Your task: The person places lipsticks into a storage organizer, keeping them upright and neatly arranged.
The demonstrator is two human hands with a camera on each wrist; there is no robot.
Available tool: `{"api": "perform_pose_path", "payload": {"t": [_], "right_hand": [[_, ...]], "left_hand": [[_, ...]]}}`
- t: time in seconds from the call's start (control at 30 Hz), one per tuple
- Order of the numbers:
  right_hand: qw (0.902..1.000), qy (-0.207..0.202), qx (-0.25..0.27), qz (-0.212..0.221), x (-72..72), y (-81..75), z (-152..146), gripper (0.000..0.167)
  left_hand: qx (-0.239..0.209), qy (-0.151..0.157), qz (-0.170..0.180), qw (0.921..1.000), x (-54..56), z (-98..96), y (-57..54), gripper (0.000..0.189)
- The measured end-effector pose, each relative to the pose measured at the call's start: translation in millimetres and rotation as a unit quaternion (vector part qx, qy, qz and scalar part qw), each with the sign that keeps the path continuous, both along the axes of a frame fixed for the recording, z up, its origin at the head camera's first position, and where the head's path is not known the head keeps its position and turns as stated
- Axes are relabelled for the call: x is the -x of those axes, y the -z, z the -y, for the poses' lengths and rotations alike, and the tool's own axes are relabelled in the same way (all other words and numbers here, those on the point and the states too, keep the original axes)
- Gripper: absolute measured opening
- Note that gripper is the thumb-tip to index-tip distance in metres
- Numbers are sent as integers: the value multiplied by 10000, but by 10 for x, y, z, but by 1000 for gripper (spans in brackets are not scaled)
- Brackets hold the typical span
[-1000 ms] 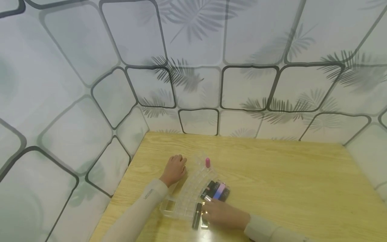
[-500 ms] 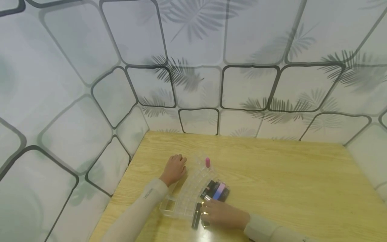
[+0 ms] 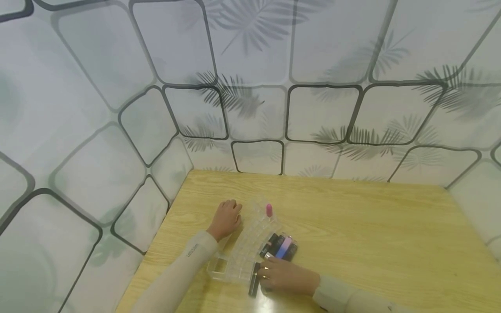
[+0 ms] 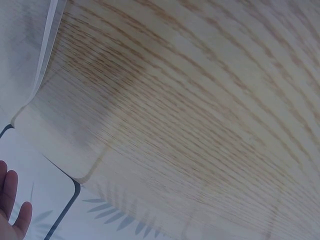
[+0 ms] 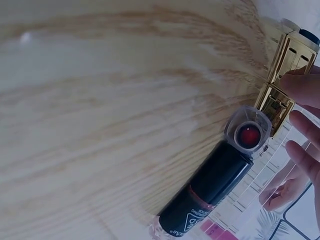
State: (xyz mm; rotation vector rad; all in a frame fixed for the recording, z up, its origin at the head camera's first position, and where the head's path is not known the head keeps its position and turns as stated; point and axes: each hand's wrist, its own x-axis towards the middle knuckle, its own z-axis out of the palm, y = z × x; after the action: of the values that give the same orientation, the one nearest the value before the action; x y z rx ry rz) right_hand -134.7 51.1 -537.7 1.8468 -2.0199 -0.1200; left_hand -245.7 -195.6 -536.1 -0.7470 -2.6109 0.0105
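My right hand is low over the table, right of a clear acrylic organizer with several small compartments. In the right wrist view its thumb and fingers pinch a shiny gold lipstick tube. Beside that tube lies a black lipstick, and a clear-ended tube with a red centre overlaps its end in view. The head view shows a black tube just left of the hand. My left hand is at the organizer's left side, fingers loosely bent; whether it touches the organizer is unclear.
A pink lipstick stands upright at the organizer's far end. Several dark tubes and a blue-and-pink one lie together beyond my right hand. The wooden table meets patterned walls at the back and left.
My right hand has shifted slightly left over the gold lipstick, which showed beneath it earlier and is now mostly covered in the head view. My left hand stays put.
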Motion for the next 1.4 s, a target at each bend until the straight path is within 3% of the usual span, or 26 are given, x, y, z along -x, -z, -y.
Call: {"api": "perform_pose_path", "payload": {"t": [0.2, 0.37, 0.57, 0.73, 0.93, 1.07, 1.23, 1.4], "right_hand": [[9999, 2, -103, 52, 6, -18, -13, 12], [9989, -115, 247, 373, 21, -29, -24, 8], [9970, -211, 561, 481, 62, -73, -37, 18], [9910, -214, 1025, 833, 116, -81, -35, 12], [9850, 245, 1480, 855, 190, -170, -50, 23], [9701, 584, 1968, 1298, 259, -257, -55, 28], [9370, 867, 2637, 2122, 346, -355, -45, 34], [9045, 1131, 3152, 2641, 418, -446, -19, 33]], "left_hand": [[3, 6, 62, 10000, -22, -13, -30, 11], [39, -36, 152, 9999, -48, -22, -67, 11], [23, -32, 165, 9999, -48, -24, -79, 11], [-16, -3, 171, 9999, -39, -22, -66, 12], [-79, -5, 319, 9995, -41, -27, -69, 10], [-76, -19, 353, 9993, -43, -28, -68, 9], [-86, -19, 296, 9995, -42, -26, -66, 10], [-117, 0, 284, 9995, -43, -23, -61, 10]]}}
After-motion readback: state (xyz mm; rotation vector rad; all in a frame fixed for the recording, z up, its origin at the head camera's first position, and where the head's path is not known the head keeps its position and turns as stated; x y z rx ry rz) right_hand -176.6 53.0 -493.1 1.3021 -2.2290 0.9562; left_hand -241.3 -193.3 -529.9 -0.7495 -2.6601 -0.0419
